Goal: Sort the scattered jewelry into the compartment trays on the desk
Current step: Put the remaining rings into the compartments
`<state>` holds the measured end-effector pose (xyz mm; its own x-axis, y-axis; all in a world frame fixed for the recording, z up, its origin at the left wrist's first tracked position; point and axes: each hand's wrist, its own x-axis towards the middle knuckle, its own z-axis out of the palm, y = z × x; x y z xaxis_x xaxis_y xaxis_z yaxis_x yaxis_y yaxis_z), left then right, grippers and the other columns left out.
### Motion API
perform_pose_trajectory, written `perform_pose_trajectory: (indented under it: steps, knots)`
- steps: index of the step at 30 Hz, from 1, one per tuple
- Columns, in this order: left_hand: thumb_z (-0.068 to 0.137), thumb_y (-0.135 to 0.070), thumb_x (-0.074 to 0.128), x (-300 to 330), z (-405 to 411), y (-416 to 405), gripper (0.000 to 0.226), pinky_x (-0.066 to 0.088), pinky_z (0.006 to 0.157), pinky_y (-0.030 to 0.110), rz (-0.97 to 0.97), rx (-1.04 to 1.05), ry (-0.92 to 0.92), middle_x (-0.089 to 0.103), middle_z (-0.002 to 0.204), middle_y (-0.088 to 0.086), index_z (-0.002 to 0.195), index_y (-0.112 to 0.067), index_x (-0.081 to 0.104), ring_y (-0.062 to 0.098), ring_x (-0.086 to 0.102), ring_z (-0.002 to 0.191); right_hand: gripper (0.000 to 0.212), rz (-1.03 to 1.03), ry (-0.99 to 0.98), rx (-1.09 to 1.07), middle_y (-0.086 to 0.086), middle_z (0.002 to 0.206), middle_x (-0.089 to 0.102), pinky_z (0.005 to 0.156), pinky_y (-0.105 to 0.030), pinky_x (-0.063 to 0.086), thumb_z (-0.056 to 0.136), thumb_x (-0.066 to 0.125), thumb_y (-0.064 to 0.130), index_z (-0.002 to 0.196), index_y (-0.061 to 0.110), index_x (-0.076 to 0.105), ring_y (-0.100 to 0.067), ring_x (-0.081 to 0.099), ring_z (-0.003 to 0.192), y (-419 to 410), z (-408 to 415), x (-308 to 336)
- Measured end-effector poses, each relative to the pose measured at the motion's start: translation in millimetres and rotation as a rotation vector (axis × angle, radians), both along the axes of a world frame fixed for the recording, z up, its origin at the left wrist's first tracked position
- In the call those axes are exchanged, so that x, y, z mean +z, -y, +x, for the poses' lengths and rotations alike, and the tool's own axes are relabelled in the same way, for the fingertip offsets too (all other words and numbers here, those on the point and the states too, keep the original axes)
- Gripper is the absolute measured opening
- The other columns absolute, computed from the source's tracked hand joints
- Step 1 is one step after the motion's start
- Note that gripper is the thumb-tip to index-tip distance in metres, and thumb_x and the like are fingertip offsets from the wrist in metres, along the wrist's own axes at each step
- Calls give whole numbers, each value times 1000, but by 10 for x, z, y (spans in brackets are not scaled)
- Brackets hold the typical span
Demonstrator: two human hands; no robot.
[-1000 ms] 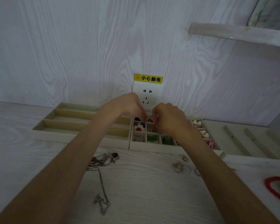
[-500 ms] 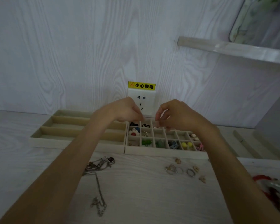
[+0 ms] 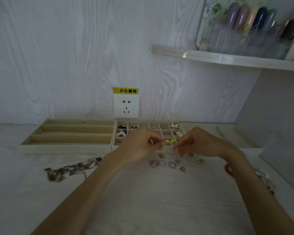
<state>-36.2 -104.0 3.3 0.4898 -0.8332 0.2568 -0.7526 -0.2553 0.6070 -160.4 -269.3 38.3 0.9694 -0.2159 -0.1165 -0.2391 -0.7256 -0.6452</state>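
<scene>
- Both hands are up over the front edge of the small-grid tray [image 3: 143, 124], fingertips nearly meeting. The left hand [image 3: 139, 145] and the right hand [image 3: 199, 143] each have fingers curled into a pinch, like they're working one tiny piece between them. I honestly can't make out what it is, too small and blurry.
- Right between the two pinches you can see the yellow pair [image 3: 170, 141] already sitting in a front compartment, so whatever's being held is just above that front row.
- The grid tray already has stuff in it: red and white bits on the left side, white heart-ish pieces [image 3: 174, 125] at the back right.
- The long-slot tray [image 3: 71, 148] to its left looks empty as far as I can tell.
- Still loose on the counter [image 3: 143, 200]: a cluster of rings [image 3: 163, 163] just beneath the hands, toward the person, nearer the right hand if anything.
- A tangled necklace chain [image 3: 70, 170] lies off to the left, long axis running left-right, roughly parallel to the long slots, so the left hand is the nearer one for it.
- A red bracelet [image 3: 228, 170] peeks out by the right wrist.
- My guess: plenty left to sort, and the drop spot lies just ahead of and below the fingertips.
</scene>
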Motion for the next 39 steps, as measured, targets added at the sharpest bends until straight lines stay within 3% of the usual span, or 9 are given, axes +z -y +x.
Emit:
perform_pose_trajectory:
  steps: [3, 7, 12, 17, 21, 24, 29, 35, 39]
  knots:
    - [85, -40, 64, -117, -36, 44, 16, 54, 75, 30, -31, 33, -6, 72, 86, -17, 96, -32, 74, -3, 63, 74, 8, -107, -63, -3, 10, 62, 68, 58, -17, 46, 76, 76, 20, 83, 24, 76, 1, 56, 52, 51, -38, -56]
    - [86, -36, 65, -144, -66, 40, 17, 55, 79, 27, -45, 6, -22, 73, 91, -17, 98, -29, 75, -6, 64, 79, 12, -173, -107, -30, 13, 56, 65, 55, -26, 51, 75, 78, 26, 71, 36, 73, -4, 57, 50, 51, -16, -121]
    - [84, -27, 69, -132, -60, 36, 17, 55, 83, 31, -69, -18, -136, 74, 92, -10, 99, -22, 76, -1, 68, 81, 4, -272, -80, -52, 9, 64, 65, 57, -31, 54, 74, 77, 31, 77, 32, 75, -21, 66, 63, 29, 10, -172]
    - [83, -19, 71, -111, -54, 20, 15, 55, 85, 27, -87, -17, -225, 75, 92, -5, 97, -19, 76, 1, 69, 80, 8, -262, -62, -24, 11, 64, 62, 55, -19, 44, 74, 76, 30, 82, 28, 76, -5, 57, 60, 7, -8, -205]
    - [82, -18, 71, -107, -73, 11, 17, 54, 85, 23, -82, -22, -236, 75, 94, -3, 99, -17, 75, 1, 69, 82, 9, -197, -32, -67, 9, 69, 65, 59, -27, 51, 78, 73, 30, 86, 28, 75, -13, 63, 66, 15, -45, -180]
    - [82, -17, 72, -106, -96, 14, 19, 54, 85, 21, -69, -44, -232, 74, 97, -2, 101, -15, 74, 1, 69, 83, 9, -224, -9, -61, 14, 67, 62, 58, -21, 45, 75, 76, 29, 84, 30, 75, -5, 59, 66, -22, -29, -205]
    - [81, -17, 73, -99, -59, -5, 19, 54, 87, 24, -66, -31, -246, 74, 96, -4, 100, -17, 75, 1, 69, 84, 5, -323, -16, -76, 16, 66, 61, 66, -25, 47, 75, 75, 30, 79, 32, 73, -2, 58, 69, -79, -9, -207]
    - [77, 1, 72, -36, -69, -58, 28, 54, 78, 14, -51, -61, -415, 74, 94, 5, 101, -13, 73, 2, 69, 82, 10, 232, 160, -174, 5, 61, 63, 51, -16, 35, 83, 69, 26, 87, 18, 73, -3, 47, 48, -109, -60, -94]
    - [78, -24, 75, 85, -105, -89, 27, 48, 67, 10, -56, -20, -544, 75, 95, -8, 106, -25, 73, -2, 67, 90, 11, 684, 134, -163, 5, 59, 46, 45, -17, 23, 86, 64, 29, 78, 21, 67, -4, 30, 46, -127, -51, -39]
